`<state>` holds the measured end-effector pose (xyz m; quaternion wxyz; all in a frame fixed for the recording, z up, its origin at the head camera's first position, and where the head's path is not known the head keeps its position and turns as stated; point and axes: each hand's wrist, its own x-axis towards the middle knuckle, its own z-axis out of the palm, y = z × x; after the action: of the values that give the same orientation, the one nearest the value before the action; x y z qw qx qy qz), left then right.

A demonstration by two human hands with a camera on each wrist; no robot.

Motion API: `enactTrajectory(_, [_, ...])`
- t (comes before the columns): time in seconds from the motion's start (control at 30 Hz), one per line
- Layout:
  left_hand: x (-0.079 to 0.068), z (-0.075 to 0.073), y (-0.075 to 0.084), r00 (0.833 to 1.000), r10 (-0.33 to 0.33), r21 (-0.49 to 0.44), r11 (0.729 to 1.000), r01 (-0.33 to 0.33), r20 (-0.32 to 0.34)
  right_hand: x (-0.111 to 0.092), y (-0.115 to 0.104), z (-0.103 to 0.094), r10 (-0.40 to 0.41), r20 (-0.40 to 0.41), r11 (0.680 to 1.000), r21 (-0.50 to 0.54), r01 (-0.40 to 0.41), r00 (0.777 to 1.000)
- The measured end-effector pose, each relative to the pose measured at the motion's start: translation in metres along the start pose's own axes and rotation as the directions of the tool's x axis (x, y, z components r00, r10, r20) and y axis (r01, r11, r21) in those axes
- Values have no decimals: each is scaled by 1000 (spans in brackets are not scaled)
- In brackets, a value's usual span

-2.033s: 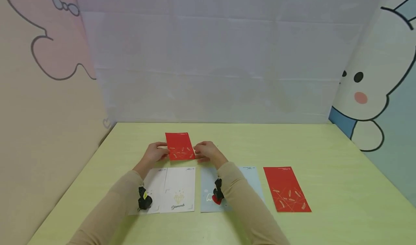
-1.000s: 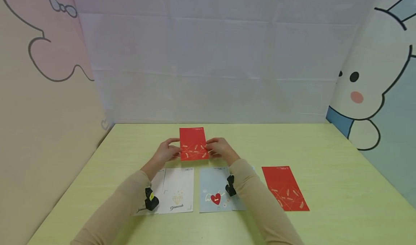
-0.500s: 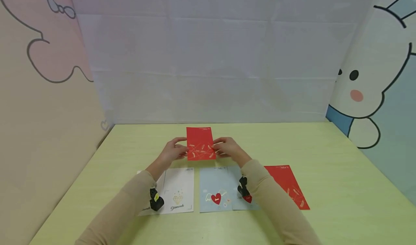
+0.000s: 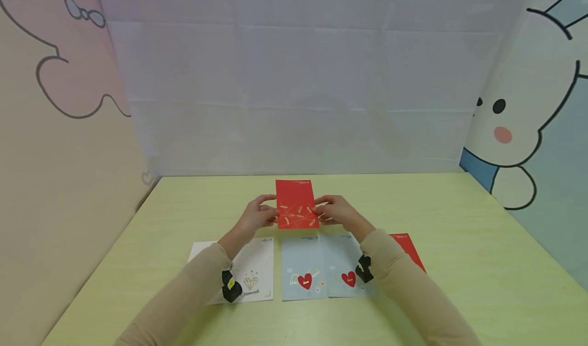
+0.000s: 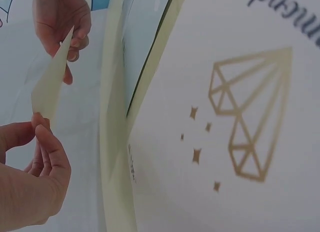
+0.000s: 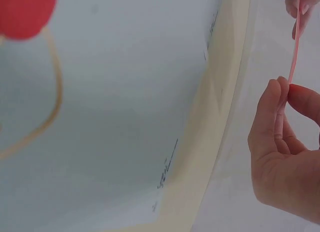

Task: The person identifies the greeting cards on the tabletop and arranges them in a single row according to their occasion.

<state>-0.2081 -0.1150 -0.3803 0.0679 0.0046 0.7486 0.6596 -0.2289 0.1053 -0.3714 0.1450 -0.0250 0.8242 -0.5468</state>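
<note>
A red card with pale leaf-like marks is held up over the far part of the table. My left hand pinches its left edge between thumb and fingers, and my right hand pinches the right edge. In the left wrist view the card shows its pale back, running from the left hand up to the right hand. The right wrist view has it nearly edge-on, with its edge between the right thumb and fingers.
White cards with a gold diamond print lie at left, partly under my left forearm. Two light blue cards with red hearts lie at centre. Another red card is mostly hidden by my right sleeve. A white sheet hangs behind the table.
Both hands have carried the red card to the right, from above the white cards to above the blue ones. Over the first second it also rose a little and turned straighter.
</note>
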Motion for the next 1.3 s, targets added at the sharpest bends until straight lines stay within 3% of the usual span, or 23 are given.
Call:
enactTrajectory(0.33, [1, 35, 3, 1000, -7, 1, 1000, 7, -2, -17, 15, -30, -41, -1, 999, -15, 41, 999])
enactTrajectory(0.6, [-2, 63, 7, 998, 31, -8, 1000, -30, 63, -31, 26, -53, -9, -34, 999, -48, 7, 999])
enactTrajectory(0.83, [-4, 84, 12, 988, 86, -34, 996, -82, 128, -44, 37, -74, -32, -33, 998, -60, 30, 999])
enactTrajectory(1.3, [-5, 129, 13, 983, 87, -63, 995, -78, 159, -75, 47, -109, -51, -43, 992, -115, 46, 998])
